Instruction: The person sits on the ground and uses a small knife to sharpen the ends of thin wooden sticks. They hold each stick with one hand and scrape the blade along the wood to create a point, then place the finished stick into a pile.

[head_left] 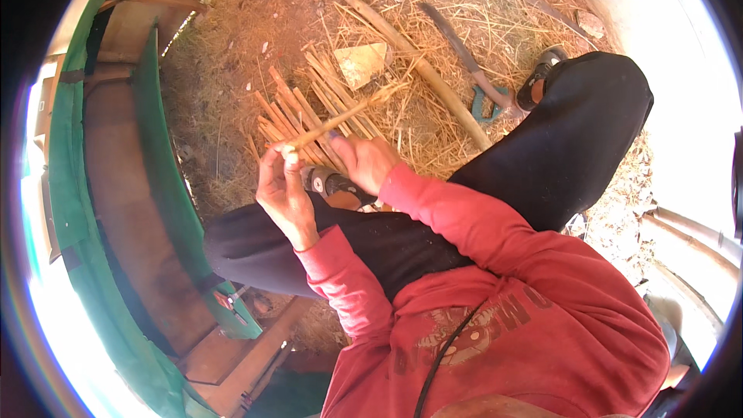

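Observation:
A thin pale wooden stick (340, 118) with a frayed, splintered far end slants up to the right in front of me. My left hand (284, 193) pinches its near end between thumb and fingers. My right hand (370, 161) is closed close under the middle of the stick, thumb toward it. A small dark bluish spot shows at that thumb's tip; what the fingers hold, if anything, is hidden. Beyond both hands, several split sticks (282, 114) lie side by side on the ground, partly covered by my hands.
A long wooden pole (402, 45) crosses the straw-strewn ground. Right of it lies a long tool with a dark blade (453, 37), near a teal piece (486, 105) and my shoe. A flat yellowish piece (362, 64) lies nearby. A green-edged wooden structure (128, 186) stands left.

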`<state>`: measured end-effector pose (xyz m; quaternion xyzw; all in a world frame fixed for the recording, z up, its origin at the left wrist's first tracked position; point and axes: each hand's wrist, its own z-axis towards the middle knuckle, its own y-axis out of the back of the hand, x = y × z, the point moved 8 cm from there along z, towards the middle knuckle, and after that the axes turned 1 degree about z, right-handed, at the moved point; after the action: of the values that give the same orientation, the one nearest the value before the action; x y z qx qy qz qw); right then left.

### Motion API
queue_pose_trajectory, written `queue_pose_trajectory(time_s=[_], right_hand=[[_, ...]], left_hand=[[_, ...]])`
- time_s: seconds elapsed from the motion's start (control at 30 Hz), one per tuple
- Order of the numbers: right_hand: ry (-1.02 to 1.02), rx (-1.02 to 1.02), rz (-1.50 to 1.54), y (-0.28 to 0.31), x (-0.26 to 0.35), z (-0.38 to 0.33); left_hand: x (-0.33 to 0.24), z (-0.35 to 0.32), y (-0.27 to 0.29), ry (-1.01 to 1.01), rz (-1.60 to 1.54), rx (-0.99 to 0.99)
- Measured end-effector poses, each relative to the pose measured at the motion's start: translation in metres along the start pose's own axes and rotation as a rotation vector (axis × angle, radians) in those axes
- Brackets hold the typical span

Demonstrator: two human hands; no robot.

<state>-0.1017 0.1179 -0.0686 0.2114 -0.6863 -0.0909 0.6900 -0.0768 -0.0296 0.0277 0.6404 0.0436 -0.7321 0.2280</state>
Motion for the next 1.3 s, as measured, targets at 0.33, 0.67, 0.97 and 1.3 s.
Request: queue_pose_trajectory(time_s=[0.33,0.67,0.97,1.3], right_hand=[[0.111,-0.185,-0.008,0.002,-0.011,0.011],[-0.03,-0.095,-0.031,-0.004,-0.027,0.014],[0.073,-0.074,0.089,-0.004,-0.001,0.008],[0.231,-0.263,0.031,0.008,0.001,-0.001]], left_hand=[[-0.004,0.009,0.001,-0.01,0.048,-0.044],[-0.005,0.006,-0.002,0.026,0.032,-0.112],[-0.013,0.005,-0.007,-0.06,0.164,-0.086],[-0.012,0.0,-0.014,-0.087,0.17,-0.005]])
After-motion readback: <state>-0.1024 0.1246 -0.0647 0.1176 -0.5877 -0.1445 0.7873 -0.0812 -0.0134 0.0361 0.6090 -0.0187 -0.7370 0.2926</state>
